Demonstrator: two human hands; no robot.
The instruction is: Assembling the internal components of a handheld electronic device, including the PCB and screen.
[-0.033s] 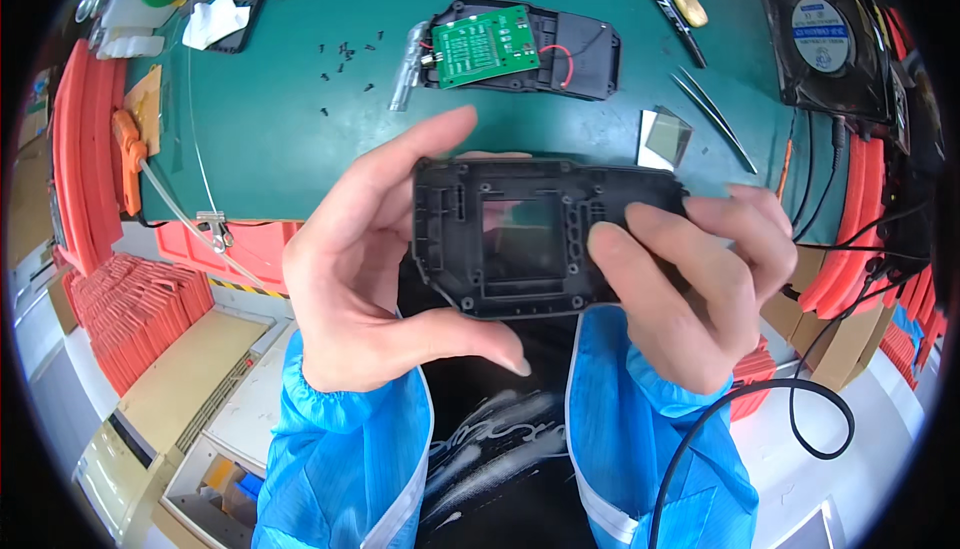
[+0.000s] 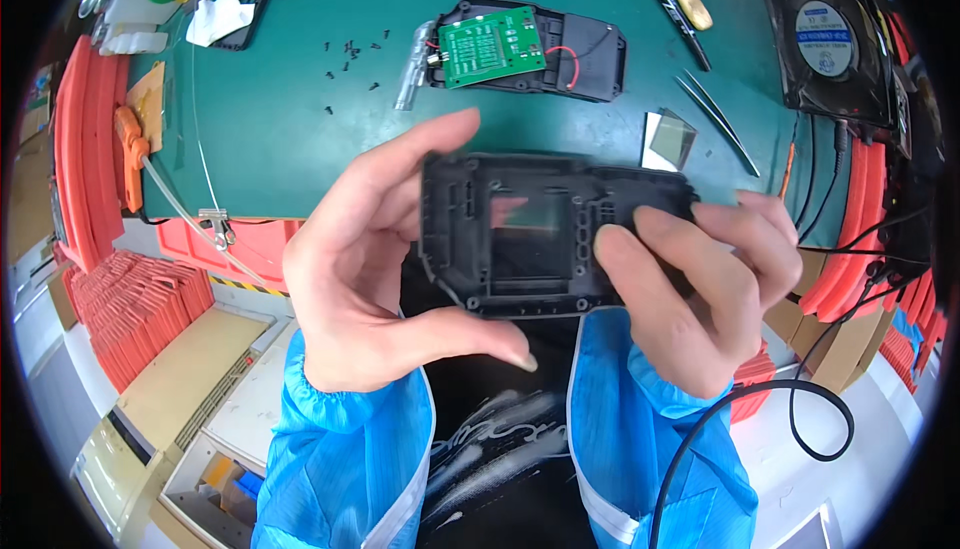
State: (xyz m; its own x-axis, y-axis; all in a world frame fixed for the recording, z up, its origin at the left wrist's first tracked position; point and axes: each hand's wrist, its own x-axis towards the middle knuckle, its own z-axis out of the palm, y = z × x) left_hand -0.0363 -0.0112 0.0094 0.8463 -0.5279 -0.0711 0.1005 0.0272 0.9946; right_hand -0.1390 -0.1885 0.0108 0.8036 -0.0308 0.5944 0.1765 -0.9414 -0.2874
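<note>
A black plastic housing half [image 2: 455, 249] is raised in front of my chest, its ribbed inner side toward me. It has a square window [image 2: 527, 234] and a column of small oval holes beside it. My left hand [image 2: 345, 289] curves round the left end, its thumb stretched along the lower edge and its index finger reaching past the upper edge; its other fingers are partly hidden behind the housing. The right end is gripped by my right hand [image 2: 700, 294], fingertips on the inner face and thumb hidden. Beyond lies another black housing [image 2: 590, 54] bearing a green circuit board [image 2: 490, 47].
Several small screws [image 2: 350, 51] lie on the green mat [image 2: 270, 129]. Tweezers [image 2: 720, 124] and a small clear square [image 2: 673, 139] are at right, near a black fan [image 2: 825, 44]. An orange-handled tool [image 2: 130, 154] rests at left. A black cable [image 2: 740, 386] loops beside my right sleeve.
The housing has shifted slightly right and tilted a little in my hands. Both hands keep nearly the same pose.
</note>
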